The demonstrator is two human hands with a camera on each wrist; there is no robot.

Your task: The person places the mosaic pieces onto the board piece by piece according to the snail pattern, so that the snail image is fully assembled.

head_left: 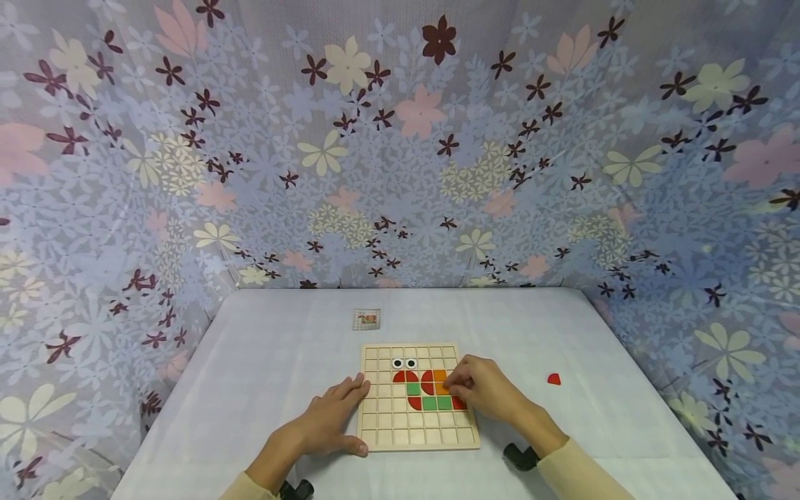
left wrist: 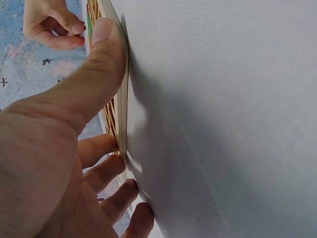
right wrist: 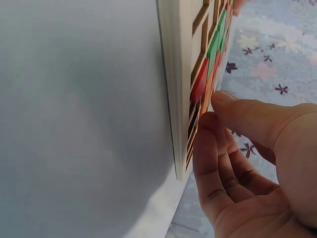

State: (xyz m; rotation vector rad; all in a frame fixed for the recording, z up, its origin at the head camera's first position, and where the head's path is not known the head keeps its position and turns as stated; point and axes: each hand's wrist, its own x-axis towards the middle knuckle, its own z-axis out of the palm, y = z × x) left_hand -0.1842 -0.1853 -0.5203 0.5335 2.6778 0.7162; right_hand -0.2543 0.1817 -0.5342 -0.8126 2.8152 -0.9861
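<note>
A wooden grid board lies on the table. Red, green and orange tiles fill some of its squares, below two eye tiles. My left hand rests at the board's left edge, thumb at the near left corner and fingers further up the side. Over the board's right part, my right hand pinches an orange tile between thumb and index finger, against the grid. The right wrist view shows those fingertips at the orange tile, beside a red quarter-round tile.
A small picture card lies behind the board. One loose red quarter-round tile is on the table to the right. A flowered curtain stands behind the table and at both sides.
</note>
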